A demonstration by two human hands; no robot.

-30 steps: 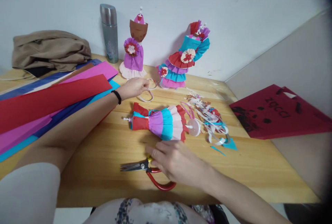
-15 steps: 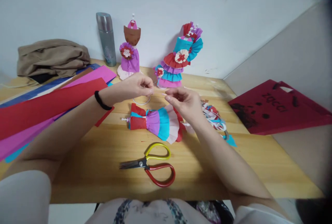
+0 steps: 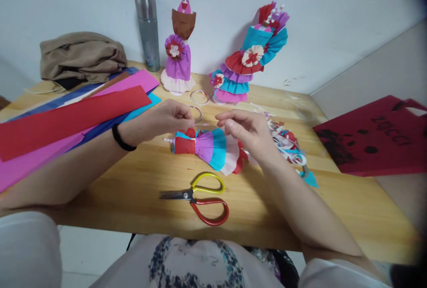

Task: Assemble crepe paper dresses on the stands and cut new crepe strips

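Note:
My left hand [image 3: 178,116] is closed in a pinch just above a small paper dress form [image 3: 208,148]. Whatever sits between its fingertips is too small to make out. To the right of it, my right hand [image 3: 248,130] hovers over the skirt, thumb and forefinger apart, with nothing visible between them. The dress lies on its side, with a red bodice and purple, blue, pale pink and red tiers. Below it rests a pair of scissors [image 3: 191,195] with one yellow and one red handle.
Two upright paper dresses [image 3: 179,67] [image 3: 247,72] and a metal flask [image 3: 148,38] stand along the wall. Coloured paper strips [image 3: 76,110] and brown cloth [image 3: 83,56] lie left. Paper scraps [image 3: 288,143] and a red bag [image 3: 373,139] are right; wire rings [image 3: 199,97] lie behind.
My hands have drawn slightly apart, and my right fingers have opened, with the small white bit between them no longer visible. The camera view has shifted, moving the table's things within the picture.

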